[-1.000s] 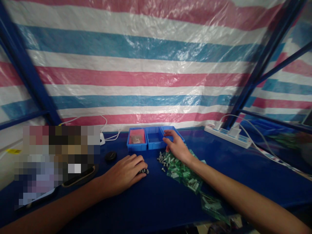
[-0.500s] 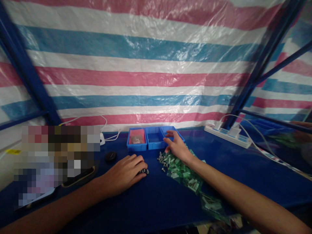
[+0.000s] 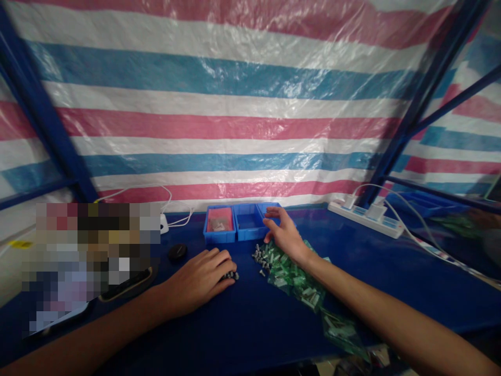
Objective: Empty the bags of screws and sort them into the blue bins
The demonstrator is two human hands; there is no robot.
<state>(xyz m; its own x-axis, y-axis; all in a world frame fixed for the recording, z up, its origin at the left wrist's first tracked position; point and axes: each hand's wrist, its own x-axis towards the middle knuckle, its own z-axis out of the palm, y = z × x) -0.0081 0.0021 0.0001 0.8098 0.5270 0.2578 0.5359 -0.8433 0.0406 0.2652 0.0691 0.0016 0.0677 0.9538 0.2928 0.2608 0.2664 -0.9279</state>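
Observation:
My left hand [image 3: 205, 274] rests on the blue table with its fingers curled round a small heap of dark screws [image 3: 231, 275]. Some of these show between thumb and fingertips; the palm side is hidden. Over the near edge of the right blue bin [image 3: 269, 205] hovers my right hand [image 3: 287, 237], thumb and fingers apart, with nothing visible in it. Below that hand lies a pile of green plastic packets [image 3: 291, 274] with pale pieces inside. At the pile's left edge, several loose screws [image 3: 258, 254] are scattered on the table.
The left blue bin [image 3: 219, 238] holds a pink-red lining and small packets; the middle blue bin [image 3: 250, 230] adjoins it. A black round object [image 3: 178, 251] sits left. A white power strip [image 3: 366, 219] with plugs and cables lies right. Blue frame posts and a striped sheet stand behind.
My right hand has shifted very slightly, its fingers a little higher over the right bin. My left hand stays in place round the screws.

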